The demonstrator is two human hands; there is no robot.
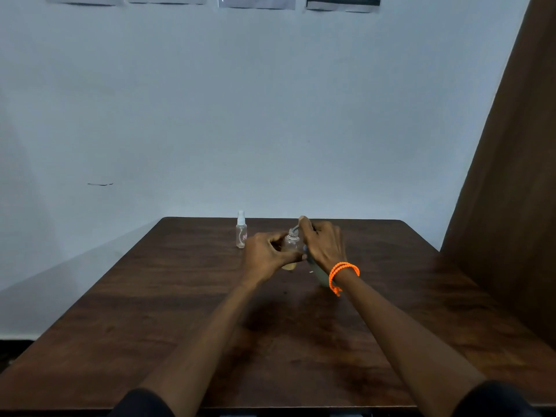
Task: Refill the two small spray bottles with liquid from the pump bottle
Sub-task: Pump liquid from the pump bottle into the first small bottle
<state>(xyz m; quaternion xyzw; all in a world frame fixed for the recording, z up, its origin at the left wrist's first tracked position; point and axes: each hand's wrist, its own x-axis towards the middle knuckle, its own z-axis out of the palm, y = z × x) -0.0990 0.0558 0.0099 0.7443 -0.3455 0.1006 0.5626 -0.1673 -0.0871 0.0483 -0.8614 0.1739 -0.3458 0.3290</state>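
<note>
Both hands crowd the far middle of the desk (180, 296): the left hand (267, 252) holds an uncapped small bottle (291, 245) and the right hand (323, 243) sits on the pump bottle (319, 275) just beside it, leaving no gap between them. A capped spray bottle (241, 230) stands just left of the left hand, narrowing passage there. The near half of the desk and both its side stretches lie open, bounded by the wall (240, 115) behind and a brown panel (511, 176) at right.

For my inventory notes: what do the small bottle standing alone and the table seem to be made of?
Small clear spray bottle with a pale cap: probably transparent plastic, slightly glossy, as the wall shows through it. Dark brown table: wood or wood-look laminate with visible grain and a dull sheen.
</note>
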